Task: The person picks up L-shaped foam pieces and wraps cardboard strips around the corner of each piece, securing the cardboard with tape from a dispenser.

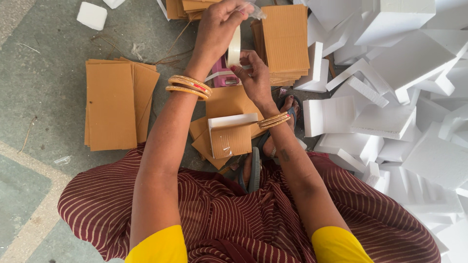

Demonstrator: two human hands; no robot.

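Hands meet above the floor [44,87] in the head view: the left hand [217,29] has its fingers closed on the upper edge of a roll of clear tape [234,47], pinching a loose tape end near the top, while the right hand [254,78] grips the roll's lower edge. Below the wrists lies a cardboard-wrapped white foam piece [231,134]. Flat cardboard sheets [114,104] rest to the left, another cardboard stack [285,39] beyond the hands, and white foam blocks [390,83] crowd the right.
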